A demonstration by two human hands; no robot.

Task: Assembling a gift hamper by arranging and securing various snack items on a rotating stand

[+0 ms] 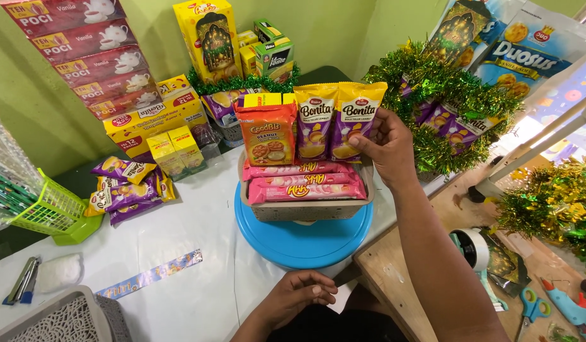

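My right hand [384,147] pinches the rightmost purple-yellow snack pouch [358,120], upright at the back of the grey basket [305,209] (basket sits on a blue turntable [305,240]). My left hand [302,294] rests loosely curled, empty, in front of the basket. If I let go, the pouch could flop forward onto the pink wafer packs [302,183].

Purple-yellow snack packets [340,120], pink wafer packs [303,180], seemingly blue turntable [303,240].
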